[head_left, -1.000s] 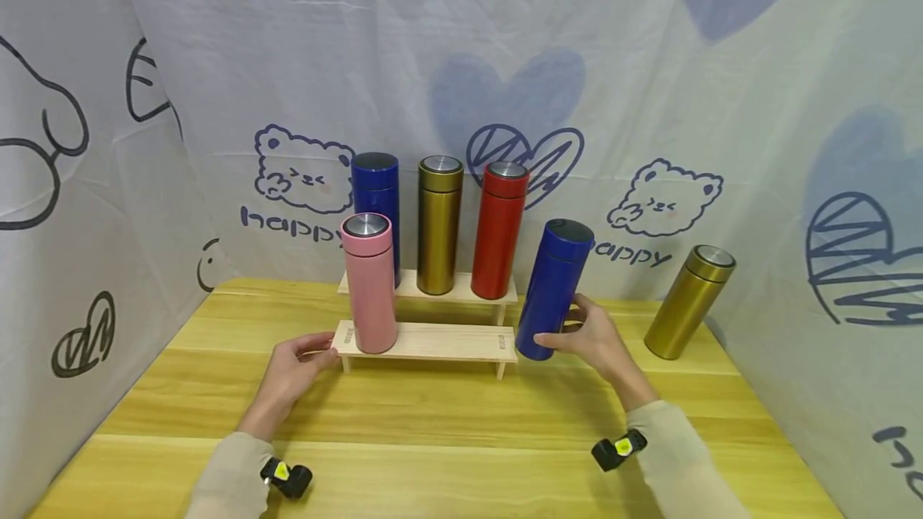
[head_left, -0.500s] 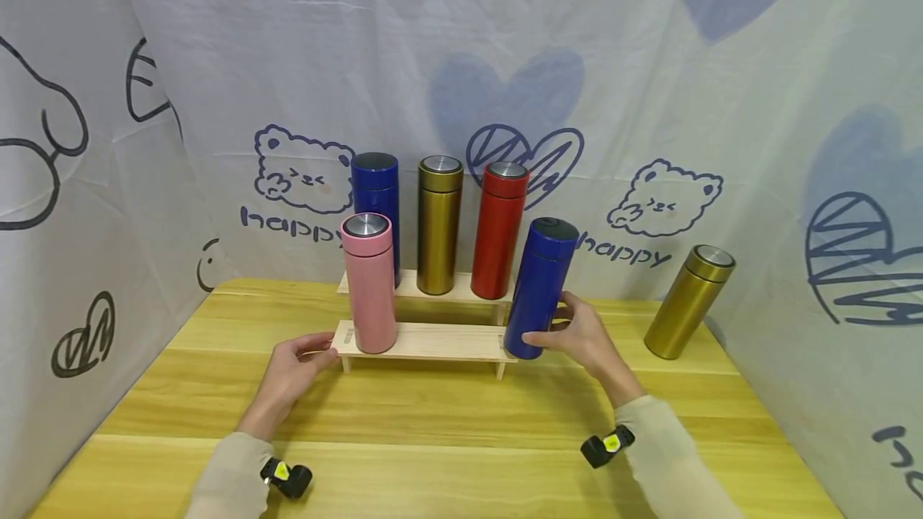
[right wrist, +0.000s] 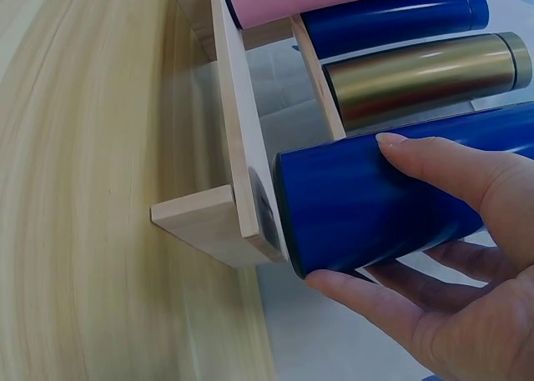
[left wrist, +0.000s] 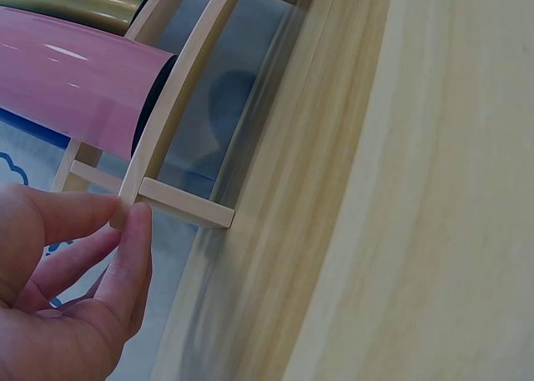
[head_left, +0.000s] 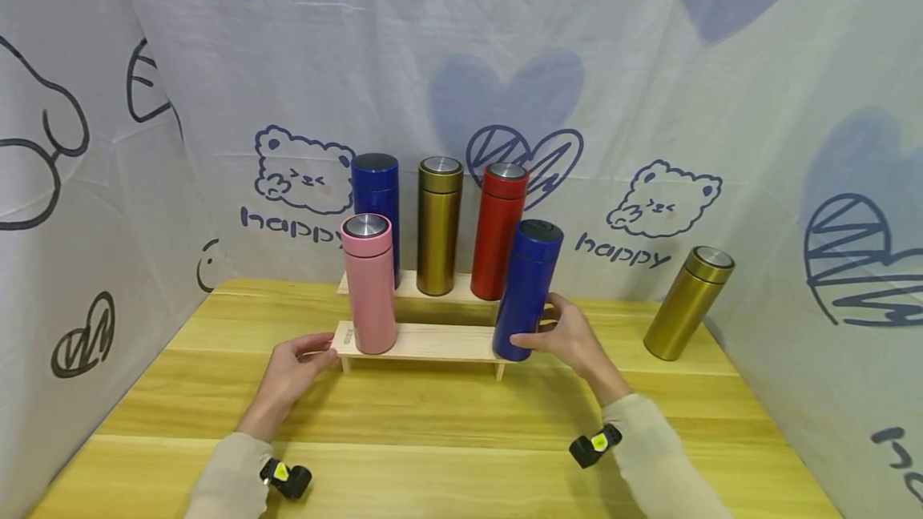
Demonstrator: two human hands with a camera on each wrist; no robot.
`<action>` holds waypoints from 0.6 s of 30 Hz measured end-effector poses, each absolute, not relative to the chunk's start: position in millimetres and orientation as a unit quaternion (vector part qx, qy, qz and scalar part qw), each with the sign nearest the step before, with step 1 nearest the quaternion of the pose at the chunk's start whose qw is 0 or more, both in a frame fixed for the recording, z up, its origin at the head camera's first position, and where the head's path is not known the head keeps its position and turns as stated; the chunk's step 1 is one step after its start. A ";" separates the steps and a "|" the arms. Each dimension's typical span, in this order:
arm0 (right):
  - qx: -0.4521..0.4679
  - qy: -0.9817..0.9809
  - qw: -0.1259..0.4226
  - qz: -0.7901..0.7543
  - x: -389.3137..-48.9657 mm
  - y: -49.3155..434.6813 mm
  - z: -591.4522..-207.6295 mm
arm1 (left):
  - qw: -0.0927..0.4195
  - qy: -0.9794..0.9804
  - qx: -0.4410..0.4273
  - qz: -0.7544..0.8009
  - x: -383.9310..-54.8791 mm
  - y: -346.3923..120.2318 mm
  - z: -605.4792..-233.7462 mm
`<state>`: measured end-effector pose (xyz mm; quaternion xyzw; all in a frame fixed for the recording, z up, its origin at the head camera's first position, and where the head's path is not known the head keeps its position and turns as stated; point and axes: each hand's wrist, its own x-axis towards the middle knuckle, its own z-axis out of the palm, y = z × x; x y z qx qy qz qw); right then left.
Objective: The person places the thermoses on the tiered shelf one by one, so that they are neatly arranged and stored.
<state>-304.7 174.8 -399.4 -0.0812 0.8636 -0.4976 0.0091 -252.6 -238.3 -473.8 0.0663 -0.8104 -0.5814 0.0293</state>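
My right hand (head_left: 571,336) grips a blue thermos flask (head_left: 529,287) low on its body, thumb on the near side. The flask leans slightly over the right end of the lower step of a wooden two-tier rack (head_left: 443,341). In the right wrist view its base is right by the board (right wrist: 246,139); whether it touches, I cannot tell. My left hand (head_left: 292,371) pinches the left end of that lower step between thumb and fingers, which the left wrist view confirms. A pink thermos flask (head_left: 371,291) stands upright on the step's left part.
On the upper step stand another blue flask (head_left: 375,191), a gold flask (head_left: 438,231) and a red flask (head_left: 497,235). A second gold flask (head_left: 685,307) is on the wooden table (head_left: 447,455) at the right. A printed cloth (head_left: 404,62) hangs behind.
My right hand has carried the blue flask leftward, from beside the rack to over the lower step's right end. My left hand stays put on the rack.
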 end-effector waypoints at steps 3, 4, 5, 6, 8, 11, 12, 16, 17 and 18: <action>-0.081 0.864 0.011 -0.496 -305.7 172.4 -400.1 | 0.029 -0.812 0.066 -0.579 -252.8 -238.3 -473.8; -0.081 0.864 0.012 -0.496 -305.8 171.6 -400.3 | 0.028 -0.812 0.066 -0.579 -252.9 -238.3 -473.9; -0.081 0.864 0.013 -0.497 -305.8 170.7 -400.4 | 0.028 -0.812 0.067 -0.579 -253.0 -238.4 -474.0; -0.080 0.863 0.013 -0.498 -305.8 169.7 -400.5 | 0.027 -0.812 0.066 -0.579 -253.0 -238.4 -474.0; -0.080 0.863 0.013 -0.499 -305.5 167.7 -400.5 | 0.026 -0.812 0.067 -0.580 -253.0 -238.5 -474.1; -0.079 0.863 0.013 -0.498 -305.8 164.6 -400.9 | 0.025 -0.811 0.068 -0.581 -253.3 -238.5 -474.2; -0.079 0.865 0.012 -0.495 -306.0 163.6 -401.1 | 0.025 -0.811 0.069 -0.581 -253.4 -238.5 -474.3; -0.082 0.869 0.010 -0.489 -306.5 159.3 -401.8 | 0.024 -0.811 0.073 -0.580 -253.6 -238.4 -474.6; -0.082 0.869 0.010 -0.488 -306.5 158.3 -401.9 | 0.024 -0.811 0.073 -0.581 -253.5 -238.3 -474.7; -0.082 0.869 0.011 -0.489 -306.5 157.3 -401.9 | 0.025 -0.811 0.073 -0.580 -253.5 -238.3 -474.7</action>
